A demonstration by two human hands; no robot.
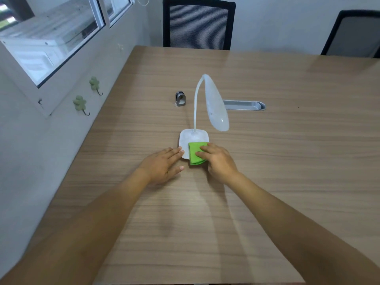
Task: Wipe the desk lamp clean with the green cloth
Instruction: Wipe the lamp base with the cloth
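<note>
Head view looks down on a white desk lamp [194, 140] standing near the middle of a wood-grain bench [287, 161]. Its thin neck rises from the far edge of the rounded square base, curves over at the top, and carries a long teardrop-shaped head that hangs back down toward 5 o'clock, long axis running roughly from 11 to 5. The plastic looks smooth and slightly glossy.

A folded green cloth [196, 153] lies on the base's near right corner and overhangs its near edge onto the bench. The right hand [218, 163] presses flat on the cloth, fingers spread over it rather than curled around it. The left hand [162, 165] lies open, palm down on the bench at 9 o'clock of the cloth, with fingertips touching the base's left edge.

At 11 o'clock of the lamp, well apart, stands a small metal clip [180, 98]. At 2 o'clock, behind the lamp head, is an oval metal cable slot [244, 105] set into the bench. The bench's left edge runs along a wall with two green flower-shaped hooks [80, 102]. Open surface spreads to the right and toward the viewer. Two mesh-backed chairs [198, 25] stand at the far edge.
</note>
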